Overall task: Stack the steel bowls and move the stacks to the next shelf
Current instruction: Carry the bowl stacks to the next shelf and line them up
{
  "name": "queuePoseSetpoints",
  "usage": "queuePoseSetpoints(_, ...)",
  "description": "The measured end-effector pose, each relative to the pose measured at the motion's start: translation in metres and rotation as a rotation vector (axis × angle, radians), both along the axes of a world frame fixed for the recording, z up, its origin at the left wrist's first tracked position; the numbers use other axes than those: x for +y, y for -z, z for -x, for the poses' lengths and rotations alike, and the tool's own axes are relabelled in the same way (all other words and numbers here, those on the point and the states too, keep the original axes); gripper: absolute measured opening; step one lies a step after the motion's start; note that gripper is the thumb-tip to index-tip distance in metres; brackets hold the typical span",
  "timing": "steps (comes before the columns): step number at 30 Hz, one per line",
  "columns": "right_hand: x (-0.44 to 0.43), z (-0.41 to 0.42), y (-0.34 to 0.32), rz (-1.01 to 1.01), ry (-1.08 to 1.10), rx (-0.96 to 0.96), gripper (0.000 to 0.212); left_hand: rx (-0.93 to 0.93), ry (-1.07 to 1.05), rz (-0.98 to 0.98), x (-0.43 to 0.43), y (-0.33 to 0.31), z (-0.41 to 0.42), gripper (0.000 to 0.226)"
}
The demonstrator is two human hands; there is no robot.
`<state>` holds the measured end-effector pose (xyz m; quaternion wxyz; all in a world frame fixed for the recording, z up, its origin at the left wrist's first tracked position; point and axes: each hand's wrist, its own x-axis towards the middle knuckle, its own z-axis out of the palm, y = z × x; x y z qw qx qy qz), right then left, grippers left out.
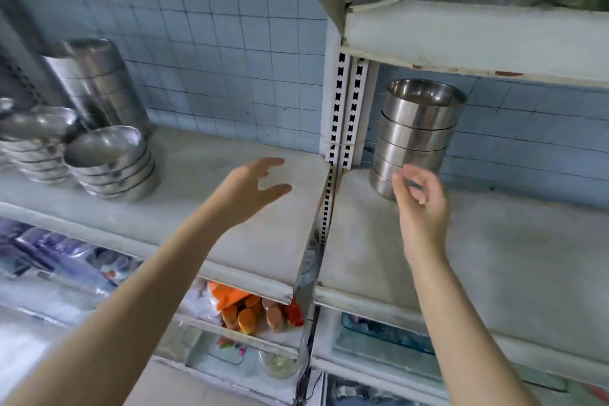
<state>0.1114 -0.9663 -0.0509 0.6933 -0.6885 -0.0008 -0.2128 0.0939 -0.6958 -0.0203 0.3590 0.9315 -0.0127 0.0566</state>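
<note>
**1 stack on the right shelf, both hands empty**

The bowl stack [418, 138] stands upright at the far left corner of the right shelf [494, 257], just beside the slotted post [346, 109]. It is probably tucked back to leave room. The bowls are shiny, straight-sided steel, roughly 5 nested, with even rims.

The right hand [423, 204] hovers in front of the stack's base, fingers loosely curled and gripping nothing. Whether it touches the stack is unclear.

The left hand [250, 188] hangs over the left shelf [214, 158], fingers spread and empty. It is likely headed for the shallow bowls [112, 165] or the tall leaning stack [99, 82] at far left.

You get 1 view, from the wide-angle camera on your head. It faces forward and slightly down onto the left shelf [211, 175] and the right shelf [494, 257], close up, with the tiled wall [230, 59] behind.
</note>
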Motion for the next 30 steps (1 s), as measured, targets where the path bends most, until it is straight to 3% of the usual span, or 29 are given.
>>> queuePoseSetpoints(4, 0.068, -0.007, 0.0, 0.034, -0.239, 0.033, 0.02, -0.062, -0.111, -0.139, 0.073, -0.039, 0.02, 0.058)
queuePoseSetpoints(10, 0.188, -0.04, -0.019, 0.226, -0.565, 0.073, 0.031, -0.112, -0.254, -0.072, 0.2, -0.079, 0.021, 0.074)
queuePoseSetpoints(14, 0.277, -0.07, -0.033, 0.303, -0.645, 0.075, 0.044, -0.126, -0.375, -0.172, 0.283, -0.087, -0.001, 0.066)
queuePoseSetpoints(18, 0.361, -0.101, -0.04, 0.314, -0.665, 0.114, 0.055, -0.094, -0.388, -0.194, 0.364, -0.086, -0.033, 0.085)
queuePoseSetpoints(24, 0.447, -0.148, -0.033, 0.353, -0.718, 0.273, 0.074, -0.039, -0.364, -0.025, 0.438, -0.094, -0.08, 0.12)
queuePoseSetpoints(26, 0.459, -0.162, -0.032, 0.4, -0.774, 0.322, 0.093, 0.017, -0.353, 0.051, 0.449, -0.094, -0.098, 0.139)
queuePoseSetpoints(28, 0.47, -0.177, -0.031, 0.433, -0.832, 0.361, 0.105, 0.044, -0.331, 0.128, 0.453, -0.094, -0.116, 0.14)
queuePoseSetpoints(30, 0.481, -0.188, -0.031, 0.441, -0.868, 0.385, 0.103, 0.047, -0.278, 0.179, 0.455, -0.092, -0.129, 0.134)
